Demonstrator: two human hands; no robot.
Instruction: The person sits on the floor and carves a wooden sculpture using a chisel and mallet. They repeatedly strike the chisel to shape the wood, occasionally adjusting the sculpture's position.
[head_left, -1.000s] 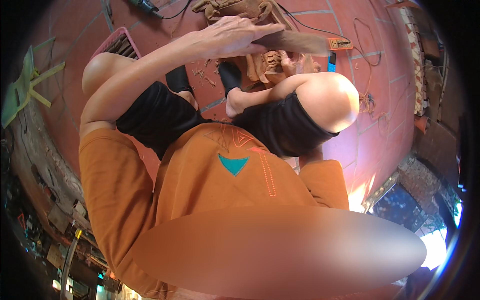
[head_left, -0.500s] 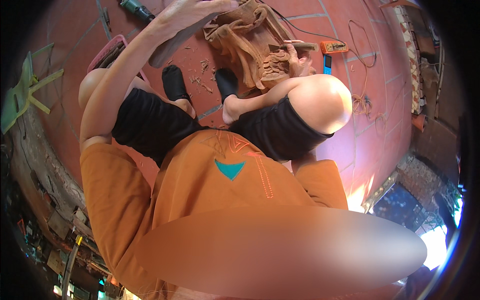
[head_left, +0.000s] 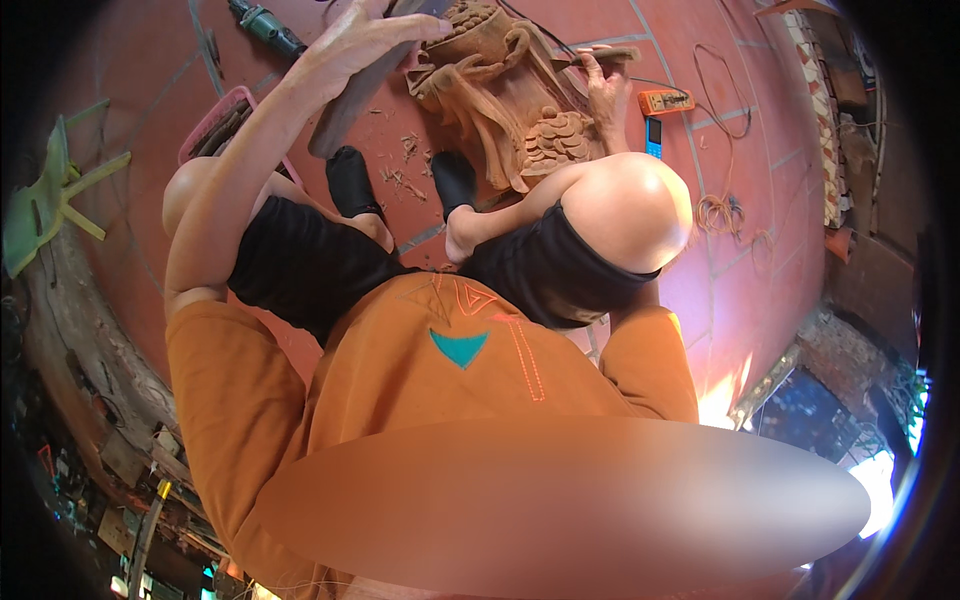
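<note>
A carved brown wooden piece [head_left: 500, 95], with scrolls and rounded clusters, lies on the floor in front of my feet. My left hand [head_left: 365, 45] grips a long grey-brown wooden bar [head_left: 355, 108] at the carving's left side; its index finger stretches along over the far left corner. On the other side, my right hand [head_left: 606, 88] holds a chisel [head_left: 618, 55] by its wooden handle, the dark blade end pointing left above the carving's right edge. Whether the blade touches the wood, I cannot tell.
Wood shavings [head_left: 405, 180] litter the tiles between my feet. A green power tool [head_left: 265, 28] and a pink basket [head_left: 218, 120] of tools are at left. Right of the carving are an orange power strip [head_left: 666, 101], a blue phone [head_left: 654, 137] and a coiled cord [head_left: 720, 212].
My right hand has lifted the chisel away from the near cluster, toward the carving's far right edge. My left hand and the bar have shifted slightly left and nearer.
</note>
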